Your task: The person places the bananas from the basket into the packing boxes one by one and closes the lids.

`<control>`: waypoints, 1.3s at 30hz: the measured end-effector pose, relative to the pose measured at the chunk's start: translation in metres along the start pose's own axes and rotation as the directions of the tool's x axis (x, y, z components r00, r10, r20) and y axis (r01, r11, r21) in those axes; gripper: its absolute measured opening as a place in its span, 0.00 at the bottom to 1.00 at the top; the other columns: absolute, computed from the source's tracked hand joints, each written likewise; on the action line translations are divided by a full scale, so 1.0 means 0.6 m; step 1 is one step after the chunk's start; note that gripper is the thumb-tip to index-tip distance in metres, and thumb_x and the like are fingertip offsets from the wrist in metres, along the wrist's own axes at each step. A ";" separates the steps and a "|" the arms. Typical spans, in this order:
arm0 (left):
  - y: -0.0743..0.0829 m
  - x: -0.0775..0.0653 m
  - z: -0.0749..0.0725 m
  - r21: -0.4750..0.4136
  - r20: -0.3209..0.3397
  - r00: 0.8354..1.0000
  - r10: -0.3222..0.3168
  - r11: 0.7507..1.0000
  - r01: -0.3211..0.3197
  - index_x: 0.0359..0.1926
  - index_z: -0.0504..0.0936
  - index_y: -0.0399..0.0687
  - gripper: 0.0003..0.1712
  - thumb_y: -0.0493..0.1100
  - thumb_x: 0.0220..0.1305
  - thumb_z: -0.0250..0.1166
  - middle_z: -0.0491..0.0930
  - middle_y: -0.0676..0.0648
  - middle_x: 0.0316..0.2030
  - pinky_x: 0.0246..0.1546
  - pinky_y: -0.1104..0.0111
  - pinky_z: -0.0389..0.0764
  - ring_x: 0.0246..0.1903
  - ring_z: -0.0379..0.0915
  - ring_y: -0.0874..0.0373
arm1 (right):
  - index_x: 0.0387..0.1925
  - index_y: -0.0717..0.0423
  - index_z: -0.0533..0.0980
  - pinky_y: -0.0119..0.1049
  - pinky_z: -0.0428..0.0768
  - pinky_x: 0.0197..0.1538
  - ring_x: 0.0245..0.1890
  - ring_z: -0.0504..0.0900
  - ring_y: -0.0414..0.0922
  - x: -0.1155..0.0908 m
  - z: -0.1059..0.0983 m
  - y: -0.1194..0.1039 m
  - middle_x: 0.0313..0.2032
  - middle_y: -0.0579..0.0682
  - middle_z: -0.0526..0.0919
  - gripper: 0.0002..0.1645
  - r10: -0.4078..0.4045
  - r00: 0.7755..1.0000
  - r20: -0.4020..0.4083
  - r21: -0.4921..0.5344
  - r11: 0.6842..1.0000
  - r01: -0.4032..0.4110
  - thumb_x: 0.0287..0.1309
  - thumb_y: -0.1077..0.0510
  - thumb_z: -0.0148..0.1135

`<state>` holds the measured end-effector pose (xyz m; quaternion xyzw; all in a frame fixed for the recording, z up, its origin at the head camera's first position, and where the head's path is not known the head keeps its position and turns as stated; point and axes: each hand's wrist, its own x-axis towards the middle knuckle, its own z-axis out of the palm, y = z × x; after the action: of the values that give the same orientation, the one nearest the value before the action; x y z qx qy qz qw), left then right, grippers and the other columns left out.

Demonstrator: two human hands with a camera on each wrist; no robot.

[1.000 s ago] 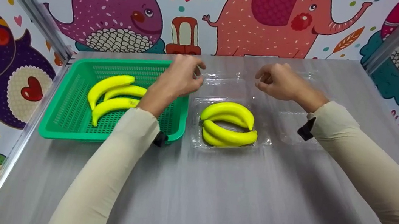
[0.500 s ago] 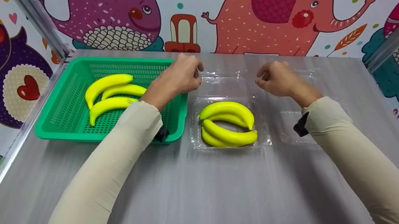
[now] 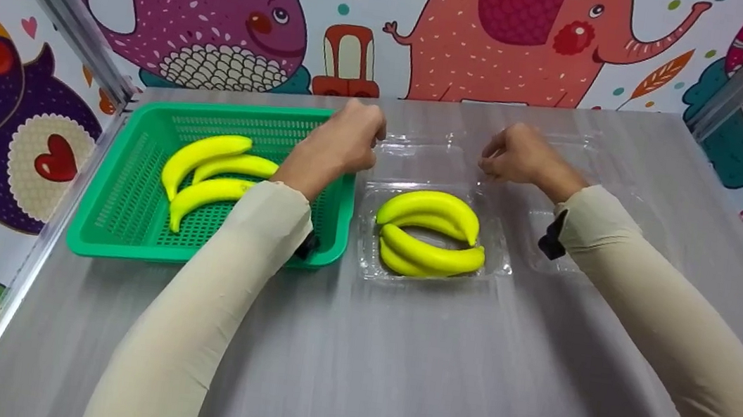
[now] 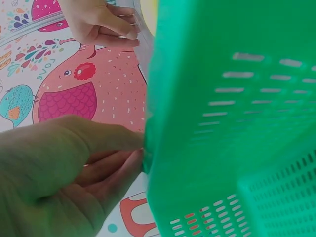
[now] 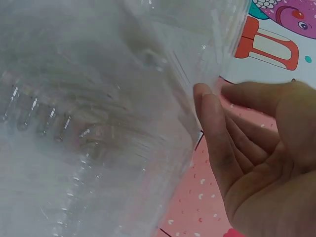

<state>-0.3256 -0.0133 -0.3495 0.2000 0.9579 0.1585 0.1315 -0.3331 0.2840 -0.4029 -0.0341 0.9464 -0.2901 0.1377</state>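
A clear plastic clamshell box (image 3: 364, 264) lies open on the table, with several yellow bananas (image 3: 433, 255) in its base. Its clear lid (image 3: 420, 161) is folded back towards the wall. My left hand (image 3: 345, 138) pinches the lid's left edge, close to the green basket's rim; in the left wrist view, the basket partly hides the fingertips of that hand (image 4: 74, 173). At the opposite edge of the lid, my right hand (image 3: 523, 156) has thumb and forefinger together. In the right wrist view these fingers (image 5: 215, 128) meet at the clear plastic's edge.
On the left stands a green basket (image 3: 80, 243) holding three bananas (image 3: 208, 153). Another clear plastic box (image 3: 549, 259) lies to the right, partly under my right forearm. A patterned wall (image 3: 367, 10) closes off the table's back.
The fingers of both hands have drawn closer together at the lid's edges. The right hand has dipped slightly. Bananas, basket and boxes keep their places; the head view has shifted a little.
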 end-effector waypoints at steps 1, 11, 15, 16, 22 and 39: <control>0.000 0.001 0.000 0.003 0.001 1.000 -0.001 1.000 0.001 0.69 0.83 0.44 0.27 0.32 0.70 0.71 0.84 0.41 0.62 0.63 0.56 0.87 0.56 0.82 0.48 | 0.58 0.67 0.85 0.36 0.91 0.43 0.40 0.92 0.53 0.000 0.001 0.002 0.48 0.65 0.90 0.22 0.014 1.000 0.003 0.028 1.000 -0.014 0.70 0.56 0.71; 0.008 0.009 0.001 0.020 -0.005 0.998 -0.057 0.998 0.057 0.70 0.82 0.44 0.27 0.34 0.71 0.71 0.83 0.41 0.63 0.64 0.56 0.87 0.58 0.82 0.48 | 0.64 0.66 0.82 0.36 0.92 0.45 0.39 0.92 0.50 -0.011 -0.002 0.018 0.55 0.64 0.86 0.26 0.111 0.994 0.024 0.259 0.959 -0.113 0.70 0.57 0.72; 0.014 0.006 0.000 0.055 -0.014 0.998 -0.068 0.996 0.069 0.70 0.81 0.42 0.27 0.34 0.72 0.70 0.82 0.38 0.63 0.65 0.56 0.85 0.58 0.81 0.47 | 0.63 0.65 0.82 0.38 0.92 0.47 0.39 0.91 0.52 -0.019 -0.004 0.024 0.48 0.61 0.89 0.25 0.113 0.994 0.004 0.289 0.951 -0.109 0.69 0.58 0.72; 0.014 0.004 0.000 0.074 -0.015 0.998 -0.067 0.995 0.068 0.70 0.80 0.42 0.27 0.34 0.72 0.70 0.81 0.38 0.63 0.66 0.56 0.85 0.58 0.81 0.47 | 0.62 0.66 0.82 0.38 0.92 0.46 0.39 0.91 0.52 -0.020 -0.003 0.026 0.47 0.60 0.89 0.25 0.108 0.994 0.001 0.297 0.949 -0.103 0.69 0.58 0.73; 0.010 -0.012 0.003 0.144 -0.012 0.997 -0.079 0.986 0.080 0.68 0.76 0.39 0.25 0.33 0.74 0.67 0.75 0.36 0.62 0.66 0.56 0.85 0.55 0.76 0.45 | 0.63 0.67 0.78 0.37 0.92 0.46 0.39 0.91 0.52 -0.029 0.000 0.033 0.44 0.58 0.88 0.26 0.056 0.998 -0.023 0.344 0.938 -0.045 0.69 0.60 0.73; -0.010 0.024 -0.007 -0.189 -0.013 0.977 -0.214 0.960 0.207 0.69 0.73 0.42 0.26 0.38 0.76 0.68 0.80 0.40 0.61 0.64 0.58 0.86 0.58 0.78 0.49 | 0.59 0.61 0.74 0.36 0.92 0.45 0.39 0.89 0.45 -0.060 -0.007 0.048 0.46 0.54 0.85 0.25 -0.018 0.991 -0.135 0.404 0.912 0.072 0.67 0.59 0.75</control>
<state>-0.3417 -0.0134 -0.3507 0.0812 0.9567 0.2360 0.1499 -0.2993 0.3151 -0.4071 -0.0078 0.8708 -0.4861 0.0739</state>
